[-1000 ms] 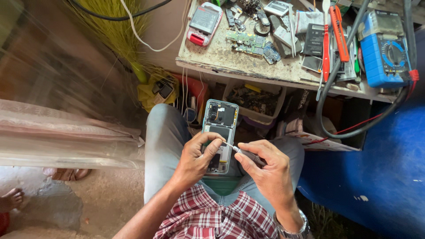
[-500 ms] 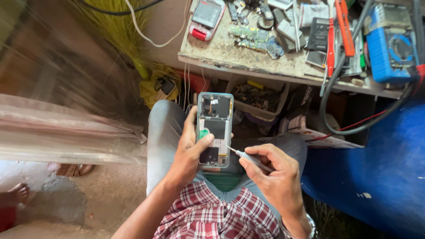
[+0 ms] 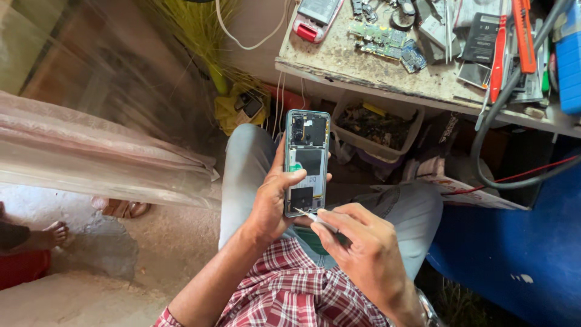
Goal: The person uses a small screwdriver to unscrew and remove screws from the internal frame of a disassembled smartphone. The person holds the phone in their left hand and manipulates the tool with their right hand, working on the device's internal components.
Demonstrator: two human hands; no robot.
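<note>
1. Centre of frame: I see an opened smartphone with its back cover off, dark inner boards and a green tab showing (image 3: 307,162), held upright over the lap, above the grey trousers (image 3: 248,163).
2. Left hand (image 3: 272,203) is clamped on the phone's lower half: thumb across the face, fingers wrapped behind the left edge.
3. Right hand (image 3: 363,251), lower centre-right, is closed in a pencil grip on a thin silver-tipped tool w/ dark handle (image 3: 318,220). Its tip touches the phone's lower right corner area.
4. Hands sit close together, the phone's bottom edge between them.
5. Bottom centre: red-and-white checked shirt (image 3: 290,297). A watch on the right wrist is half cut off at the bottom edge, can't tell its type.
6. Upper right: worn wooden workbench (image 3: 339,60) w/ a green circuit board (image 3: 381,37), a red-and-grey handset (image 3: 315,15), orange-handled tools (image 3: 511,42) and a blue meter-like box (image 3: 569,66) at the right edge.
7. Under the bench, just beyond the phone: translucent plastic tub of dark scrap parts (image 3: 375,124).
8. Right side: thick grey cable (image 3: 484,139) looping down, blue surface (image 3: 514,242) below it.
9. Left: blurred pinkish sheet (image 3: 91,157); another person's bare foot (image 3: 54,233) at the lower left.
</note>
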